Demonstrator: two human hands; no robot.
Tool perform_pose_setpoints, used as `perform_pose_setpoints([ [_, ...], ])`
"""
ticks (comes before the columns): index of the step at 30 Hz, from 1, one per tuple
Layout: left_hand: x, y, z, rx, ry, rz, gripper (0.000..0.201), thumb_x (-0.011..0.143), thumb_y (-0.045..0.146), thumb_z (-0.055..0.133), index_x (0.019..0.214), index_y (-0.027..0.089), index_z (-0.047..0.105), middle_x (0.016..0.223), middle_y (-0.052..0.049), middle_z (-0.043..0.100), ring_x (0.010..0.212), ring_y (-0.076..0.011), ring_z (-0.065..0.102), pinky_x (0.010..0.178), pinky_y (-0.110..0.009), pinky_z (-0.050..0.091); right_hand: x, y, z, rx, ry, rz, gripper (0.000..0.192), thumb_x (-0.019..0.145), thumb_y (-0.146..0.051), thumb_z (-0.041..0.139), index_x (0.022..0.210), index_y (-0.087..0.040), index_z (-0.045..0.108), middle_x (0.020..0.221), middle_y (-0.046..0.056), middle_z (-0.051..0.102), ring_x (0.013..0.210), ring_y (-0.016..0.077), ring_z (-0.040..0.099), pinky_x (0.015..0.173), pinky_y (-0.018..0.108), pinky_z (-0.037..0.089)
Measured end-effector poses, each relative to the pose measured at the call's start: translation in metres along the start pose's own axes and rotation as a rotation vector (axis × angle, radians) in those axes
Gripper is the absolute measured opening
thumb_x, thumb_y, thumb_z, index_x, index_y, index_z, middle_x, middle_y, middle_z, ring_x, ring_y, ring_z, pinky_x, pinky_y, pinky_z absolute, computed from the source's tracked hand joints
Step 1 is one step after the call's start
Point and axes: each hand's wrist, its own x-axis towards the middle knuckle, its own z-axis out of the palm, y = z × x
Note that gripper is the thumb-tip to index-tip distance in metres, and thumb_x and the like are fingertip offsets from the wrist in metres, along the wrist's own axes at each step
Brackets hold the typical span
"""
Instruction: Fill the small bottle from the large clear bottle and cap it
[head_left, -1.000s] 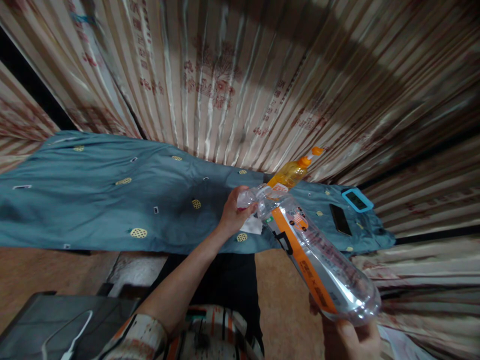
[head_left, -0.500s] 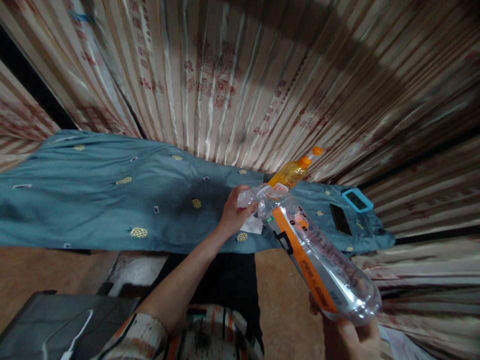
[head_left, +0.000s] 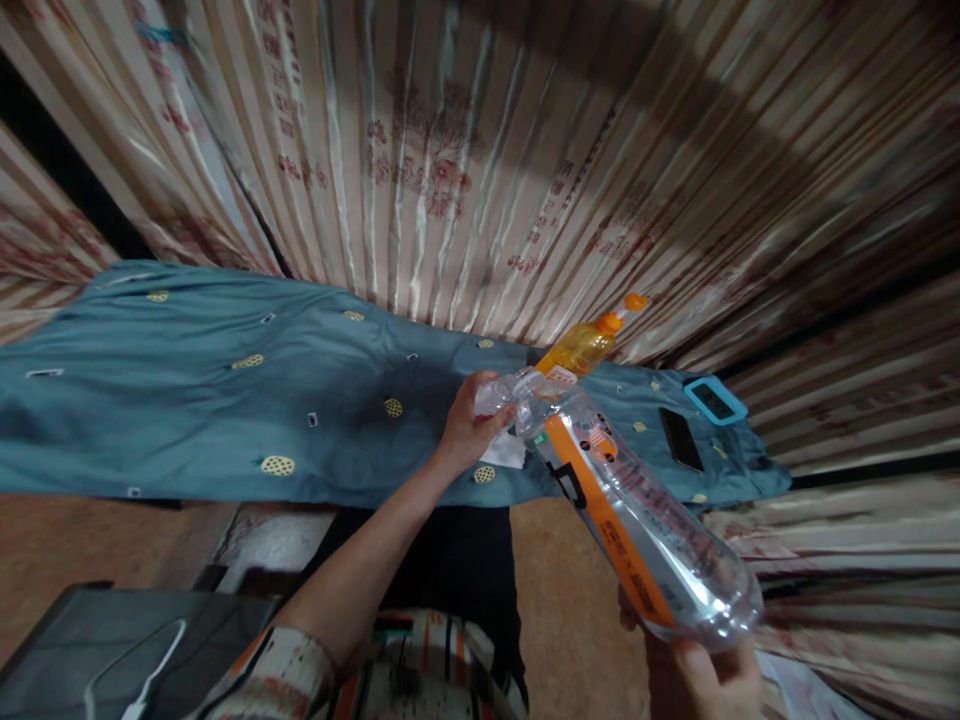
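A large clear plastic bottle point(head_left: 637, 520) with an orange label strip is tilted, its neck pointing away from me toward the table. My right hand point(head_left: 705, 675) grips its base at the lower right. At the bottle's mouth, my left hand point(head_left: 471, 422) holds a small clear cup point(head_left: 495, 393). Behind the neck stands a yellow bottle point(head_left: 581, 345) with an orange nozzle. A white tissue point(head_left: 504, 452) lies on the cloth under my left hand.
A teal cloth point(head_left: 225, 400) with small yellow patterns covers the table. A black phone point(head_left: 680, 438) and a blue-framed device point(head_left: 714, 400) lie at its right end. Striped curtains point(head_left: 487, 150) hang behind. A dark case point(head_left: 112, 650) with a white cable sits at lower left.
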Motion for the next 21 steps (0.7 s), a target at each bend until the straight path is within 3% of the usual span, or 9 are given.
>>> perform_pose_setpoints([
  [4,0.0000,-0.0012,0.0007,-0.019,-0.001,0.013,0.047,0.081,0.032,0.087,0.123,0.023,0.066,0.119,-0.007,0.073,0.109,-0.0265,0.072,0.099,-0.040,0.059,-0.0011,-0.0009,0.0000,-0.004,-0.022,0.003,0.083,0.077,-0.043,0.096,0.152,-0.023,0.065,0.093,0.001,0.076,0.067,0.0202,0.066,0.064,0.034,0.055],
  [11,-0.0001,-0.0017,0.0010,-0.029,-0.007,0.001,0.047,0.081,0.035,0.086,0.122,0.024,0.065,0.119,-0.006,0.073,0.110,-0.0264,0.071,0.101,-0.040,0.058,0.0026,0.0013,-0.0021,0.018,-0.018,0.002,0.068,0.076,-0.035,0.095,0.138,-0.023,0.070,0.097,0.000,0.075,0.072,0.0195,0.063,0.068,0.032,0.052],
  [21,0.0000,-0.0004,0.0010,-0.028,0.005,-0.005,0.046,0.080,0.032,0.087,0.121,0.025,0.066,0.118,-0.006,0.074,0.109,-0.0267,0.071,0.100,-0.041,0.058,0.0033,-0.0004,-0.0008,-0.007,-0.042,-0.028,0.075,0.078,-0.037,0.093,0.146,-0.024,0.066,0.097,0.000,0.073,0.074,0.0198,0.063,0.066,0.031,0.053],
])
